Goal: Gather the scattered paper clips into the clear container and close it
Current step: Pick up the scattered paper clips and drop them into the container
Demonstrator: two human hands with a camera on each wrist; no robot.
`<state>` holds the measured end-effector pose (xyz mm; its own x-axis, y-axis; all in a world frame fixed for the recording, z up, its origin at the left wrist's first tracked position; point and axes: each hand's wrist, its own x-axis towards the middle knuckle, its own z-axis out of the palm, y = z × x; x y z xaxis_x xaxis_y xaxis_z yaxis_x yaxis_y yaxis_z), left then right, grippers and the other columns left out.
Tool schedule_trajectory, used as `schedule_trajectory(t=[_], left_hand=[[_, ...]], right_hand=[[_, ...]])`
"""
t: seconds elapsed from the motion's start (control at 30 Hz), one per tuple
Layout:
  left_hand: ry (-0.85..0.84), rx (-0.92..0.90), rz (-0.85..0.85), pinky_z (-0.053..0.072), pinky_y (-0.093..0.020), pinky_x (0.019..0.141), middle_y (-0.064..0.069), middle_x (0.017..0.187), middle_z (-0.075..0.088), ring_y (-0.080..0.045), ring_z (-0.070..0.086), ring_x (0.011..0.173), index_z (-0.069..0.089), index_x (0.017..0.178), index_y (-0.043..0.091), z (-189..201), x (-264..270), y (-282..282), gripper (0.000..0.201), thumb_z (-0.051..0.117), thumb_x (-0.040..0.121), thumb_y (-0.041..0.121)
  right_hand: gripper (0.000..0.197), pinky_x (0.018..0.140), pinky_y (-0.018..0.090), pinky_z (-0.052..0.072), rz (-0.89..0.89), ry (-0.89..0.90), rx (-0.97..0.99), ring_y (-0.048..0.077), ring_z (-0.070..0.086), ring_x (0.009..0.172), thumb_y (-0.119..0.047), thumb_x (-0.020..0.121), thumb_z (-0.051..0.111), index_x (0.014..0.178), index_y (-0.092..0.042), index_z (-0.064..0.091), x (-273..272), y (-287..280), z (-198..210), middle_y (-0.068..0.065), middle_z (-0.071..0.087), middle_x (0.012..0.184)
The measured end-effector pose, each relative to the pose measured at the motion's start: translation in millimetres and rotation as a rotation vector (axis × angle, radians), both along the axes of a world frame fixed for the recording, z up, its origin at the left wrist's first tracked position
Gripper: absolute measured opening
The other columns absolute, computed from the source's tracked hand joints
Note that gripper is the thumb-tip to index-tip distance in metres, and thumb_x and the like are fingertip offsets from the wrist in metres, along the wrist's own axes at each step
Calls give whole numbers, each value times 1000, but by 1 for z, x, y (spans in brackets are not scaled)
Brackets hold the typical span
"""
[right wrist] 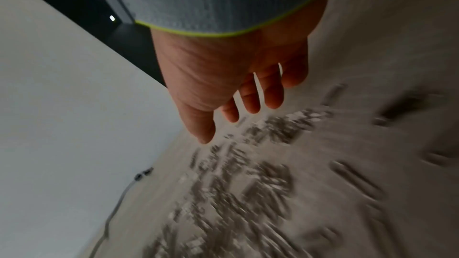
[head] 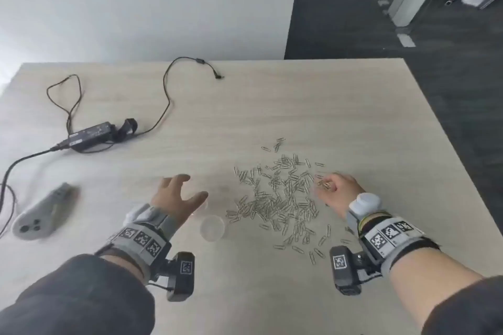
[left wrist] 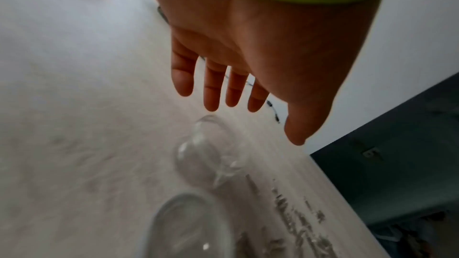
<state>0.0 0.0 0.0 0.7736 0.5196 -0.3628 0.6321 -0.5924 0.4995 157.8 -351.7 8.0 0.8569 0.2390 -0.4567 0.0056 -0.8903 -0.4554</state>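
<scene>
Several silver paper clips (head: 283, 198) lie scattered on the right half of the light wooden table (head: 245, 106). Two clear round plastic pieces sit left of the pile. One clear piece (head: 212, 227) (left wrist: 191, 227) is nearer me, and the other clear piece (left wrist: 211, 154) lies just below my left hand; I cannot tell which is container and which is lid. My left hand (head: 190, 187) (left wrist: 248, 117) hovers over them with straight, spread fingers and holds nothing. My right hand (head: 330, 185) (right wrist: 223, 125) hangs at the pile's right edge, fingers loosely curled, the paper clips (right wrist: 248, 183) blurred beneath.
A black power adapter (head: 92, 136) with its cables lies at the back left. A grey handheld controller (head: 43, 215) lies at the left edge. The table's right edge (head: 446, 149) runs close behind the clips, with dark floor beyond.
</scene>
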Motion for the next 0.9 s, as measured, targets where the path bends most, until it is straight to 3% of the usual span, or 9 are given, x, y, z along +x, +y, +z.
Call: schedule_trajectory(t=[0.07,0.13,0.27,0.37,0.5,0.63,0.77,0.9], left_hand=[[48,18,-2,54,-43,87,-4,139,42,-23,63,95,42,137,29,-10,-10,2,87,68,65,71],[76,-15,-31,53,-43,89,-3,139,41,-23,62,98,40,140,28,-23,-24,1,97,75,59,67],[3,-14,-53,52,-38,87,0,133,45,-22,61,97,45,137,27,-36,-25,-4,90,85,59,49],[-1,-24,-46,49,-31,82,3,127,48,-17,59,94,50,130,31,-42,-23,1,77,80,62,48],[0,17,-54,40,-39,99,7,126,46,-22,45,117,50,124,42,-46,-22,2,73,70,57,61],[16,87,-66,18,-47,113,12,152,23,-18,12,144,43,123,52,-44,-24,-1,73,64,56,70],[51,72,-222,-6,-48,119,12,162,-3,-13,-18,148,31,131,57,-44,-17,-1,77,59,61,72],[119,88,-381,-12,-52,117,12,161,-19,-16,-28,145,9,138,63,-50,-7,7,89,54,63,79]], right_hand=[[67,94,31,44,-1,77,-82,22,56,107,-62,79,62,135,-31,45,-14,-2,-9,3,39,132],[74,99,31,42,13,118,-133,23,55,113,-63,76,65,139,-36,38,-32,-1,-20,2,33,137],[68,97,35,47,94,44,-133,21,56,110,-55,78,67,137,-35,40,-42,14,-24,0,35,139],[61,95,34,47,192,31,-129,20,53,115,-48,81,67,135,-33,44,-49,35,-26,-1,34,143],[67,87,26,44,272,3,-80,16,52,113,-56,78,67,136,-34,43,-55,64,-26,-3,39,133],[83,87,28,47,341,-13,-103,17,52,111,-62,70,71,139,-37,35,-57,83,-25,-3,35,133],[67,77,29,51,437,-64,-162,18,55,100,-53,76,69,134,-36,41,-57,96,-27,-3,38,124],[32,71,31,51,419,-104,-132,18,56,88,-41,87,64,114,-28,55,-51,101,-32,-3,48,113]])
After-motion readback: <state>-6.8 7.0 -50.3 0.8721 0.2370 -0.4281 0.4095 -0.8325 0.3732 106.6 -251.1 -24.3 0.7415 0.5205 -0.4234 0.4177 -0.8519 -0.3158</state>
